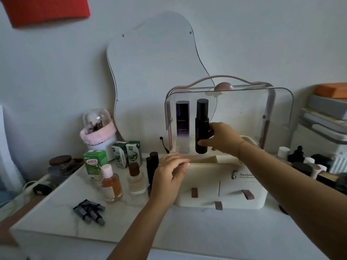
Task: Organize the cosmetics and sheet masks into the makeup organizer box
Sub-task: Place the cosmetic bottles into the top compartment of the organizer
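The cream makeup organizer box stands on the white table with its clear lid raised. Inside at the back left stands a tall purple-and-clear bottle. My right hand grips a tall black bottle upright beside the purple one, inside the box's top compartment. My left hand rests with relaxed fingers against the box's front left corner and holds nothing. Left of the box stand two dark tubes, a brown-capped clear bottle and an orange bottle.
Small dark tubes lie near the table's front left. Green cartons and a pink-wrapped brush holder stand at the back left before a wavy mirror. More jars and bottles crowd the right side.
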Action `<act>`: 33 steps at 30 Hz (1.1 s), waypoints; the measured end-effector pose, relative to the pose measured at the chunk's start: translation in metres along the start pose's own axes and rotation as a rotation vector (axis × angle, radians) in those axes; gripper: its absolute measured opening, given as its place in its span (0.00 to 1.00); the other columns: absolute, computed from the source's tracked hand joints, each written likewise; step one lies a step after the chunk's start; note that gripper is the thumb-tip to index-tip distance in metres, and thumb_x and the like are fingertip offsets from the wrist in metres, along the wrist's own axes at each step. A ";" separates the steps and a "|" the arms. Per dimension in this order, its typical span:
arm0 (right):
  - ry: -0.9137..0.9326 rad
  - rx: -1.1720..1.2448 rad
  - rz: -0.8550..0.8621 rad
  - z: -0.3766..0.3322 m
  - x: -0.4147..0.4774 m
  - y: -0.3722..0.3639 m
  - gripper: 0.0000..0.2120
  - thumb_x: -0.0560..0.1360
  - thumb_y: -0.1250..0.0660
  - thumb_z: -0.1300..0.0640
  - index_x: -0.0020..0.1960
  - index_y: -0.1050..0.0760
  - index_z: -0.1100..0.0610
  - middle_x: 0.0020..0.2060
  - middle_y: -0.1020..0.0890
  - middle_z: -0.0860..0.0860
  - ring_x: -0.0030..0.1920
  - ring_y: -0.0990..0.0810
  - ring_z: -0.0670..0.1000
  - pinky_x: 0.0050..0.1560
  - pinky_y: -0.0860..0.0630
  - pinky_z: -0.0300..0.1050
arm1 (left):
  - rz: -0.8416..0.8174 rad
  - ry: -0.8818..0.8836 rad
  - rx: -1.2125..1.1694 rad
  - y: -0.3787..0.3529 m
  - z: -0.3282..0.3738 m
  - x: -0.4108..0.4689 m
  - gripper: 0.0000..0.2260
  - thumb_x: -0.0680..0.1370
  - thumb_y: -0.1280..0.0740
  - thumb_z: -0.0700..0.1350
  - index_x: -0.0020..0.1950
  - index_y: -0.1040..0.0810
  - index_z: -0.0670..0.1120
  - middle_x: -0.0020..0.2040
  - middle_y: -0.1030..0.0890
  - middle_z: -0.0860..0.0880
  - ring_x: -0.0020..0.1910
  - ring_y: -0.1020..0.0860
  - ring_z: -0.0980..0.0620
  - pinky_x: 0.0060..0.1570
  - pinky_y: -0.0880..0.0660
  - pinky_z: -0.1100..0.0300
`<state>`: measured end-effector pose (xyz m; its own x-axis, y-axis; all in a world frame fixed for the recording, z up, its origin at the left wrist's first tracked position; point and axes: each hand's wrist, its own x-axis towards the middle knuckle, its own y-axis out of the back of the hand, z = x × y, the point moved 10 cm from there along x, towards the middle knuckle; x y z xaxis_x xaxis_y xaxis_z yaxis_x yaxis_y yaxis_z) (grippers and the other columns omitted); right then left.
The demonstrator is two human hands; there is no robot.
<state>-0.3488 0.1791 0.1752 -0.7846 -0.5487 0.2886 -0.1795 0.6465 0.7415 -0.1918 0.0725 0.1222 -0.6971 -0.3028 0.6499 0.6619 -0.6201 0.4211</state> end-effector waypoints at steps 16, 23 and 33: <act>-0.175 0.172 -0.021 0.028 0.037 -0.034 0.16 0.69 0.27 0.61 0.55 0.24 0.63 0.47 0.17 0.60 0.44 0.16 0.58 0.44 0.17 0.53 | 0.036 -0.065 -0.011 0.002 0.004 -0.001 0.08 0.78 0.35 0.43 0.55 0.18 0.46 0.55 0.22 0.57 0.64 0.35 0.71 0.59 0.42 0.79; -0.172 -0.076 0.038 0.019 0.019 -0.015 0.25 0.70 0.27 0.51 0.59 0.25 0.68 0.55 0.19 0.62 0.54 0.21 0.60 0.56 0.25 0.50 | 0.020 -0.066 0.005 0.002 0.009 -0.001 0.08 0.78 0.34 0.42 0.55 0.17 0.44 0.55 0.22 0.56 0.63 0.35 0.71 0.59 0.43 0.80; 0.081 0.236 0.761 0.047 -0.212 0.078 0.12 0.70 0.28 0.53 0.52 0.26 0.48 0.43 0.20 0.44 0.44 0.21 0.43 0.46 0.23 0.35 | 0.088 -0.129 0.195 -0.006 0.033 -0.015 0.11 0.78 0.34 0.41 0.60 0.21 0.44 0.59 0.21 0.50 0.64 0.30 0.53 0.66 0.37 0.55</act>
<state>-0.2246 0.3706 0.1437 -0.6982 0.0567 0.7136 0.2596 0.9491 0.1785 -0.1760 0.1044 0.1302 -0.6016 -0.2473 0.7596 0.7682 -0.4397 0.4653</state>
